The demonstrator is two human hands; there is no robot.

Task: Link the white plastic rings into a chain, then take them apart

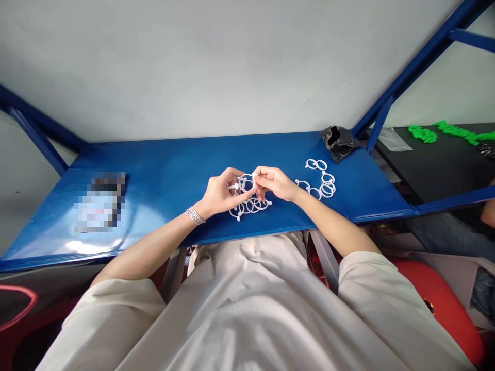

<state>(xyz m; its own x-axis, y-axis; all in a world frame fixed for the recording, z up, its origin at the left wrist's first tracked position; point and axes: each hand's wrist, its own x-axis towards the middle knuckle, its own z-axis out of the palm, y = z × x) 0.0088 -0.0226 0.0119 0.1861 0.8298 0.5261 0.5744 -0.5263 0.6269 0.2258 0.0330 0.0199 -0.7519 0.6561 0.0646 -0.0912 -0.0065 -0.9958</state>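
in the head view i see both hands meeting a little above the blue table (pixel 162 170), just right of the middle of the frame. the left hand (pixel 220 193) comes in from the lower left and it wears a silver bracelet (pixel 194 215) on the wrist. its fingers are pinched closed on the white ring piece (pixel 244 183). the right hand (pixel 276 183) comes from the lower right, and its fingers are also pinched on the same white ring piece, at its upper right end. so the piece is held between the two hands, touching both.

directly under the hands a ring chain (pixel 250 206) of joined white rings lies flat on the table, near the front edge. if it is connected to the held piece i cannot tell. to the right of the right hand, some loose white rings (pixel 319 184) lie in a small group, apart from the chain. behind them, at the back right corner of the table, there is a crumpled black bag (pixel 339 141).

at the left of the table lies a blurred object (pixel 99 202), well apart from the hands. in the upper right of the frame green pieces (pixel 423 134) lie on a dark surface. a red seat (pixel 436 299) shows at the lower right.
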